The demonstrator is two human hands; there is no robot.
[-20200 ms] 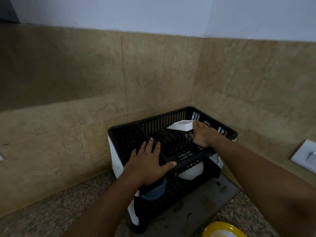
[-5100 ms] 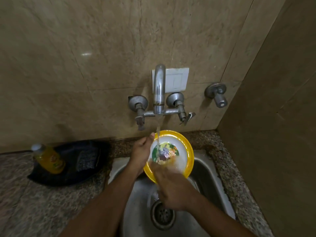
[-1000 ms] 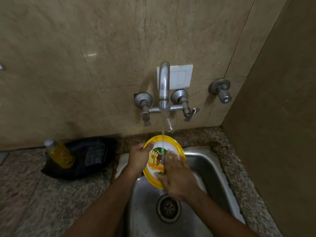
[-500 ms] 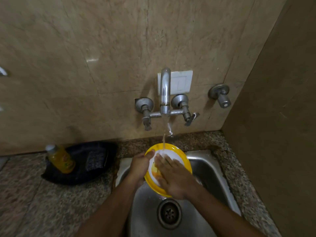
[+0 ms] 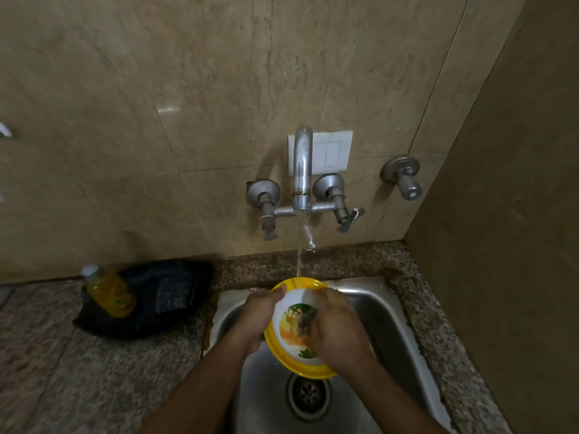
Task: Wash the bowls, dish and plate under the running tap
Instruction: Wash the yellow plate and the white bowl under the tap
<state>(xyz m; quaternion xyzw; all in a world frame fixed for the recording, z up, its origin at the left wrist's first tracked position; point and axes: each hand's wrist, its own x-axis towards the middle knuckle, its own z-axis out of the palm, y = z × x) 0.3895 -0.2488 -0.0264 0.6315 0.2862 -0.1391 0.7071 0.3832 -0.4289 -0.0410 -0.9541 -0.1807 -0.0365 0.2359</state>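
**Rinsing the yellow plate under the tap**

The steel sink (image 5: 391, 311) took up the lower middle of my view, with the granite counter (image 5: 62, 355) on both sides of it and the tap (image 5: 302, 170) on the tiled wall running a thin stream straight down. To my left a black bag (image 5: 163, 296) lay on the counter with an orange bottle (image 5: 108, 291) standing against it. I held the yellow-rimmed plate (image 5: 294, 324) tilted over the drain (image 5: 308, 394); my left hand (image 5: 255, 317) gripped its left edge, thumb hooked over the rim. My right hand (image 5: 336, 330) lay on the right half of the printed face, fingers blurred by rubbing, so I could not tell whether they were flat or curled. Half a second before, that hand had covered the middle of the plate; now it had slid right and the picture showed again, with water landing on the top rim. A second before, it rubbed lower down. I judged this plate nearly rinsed and ready for the rack
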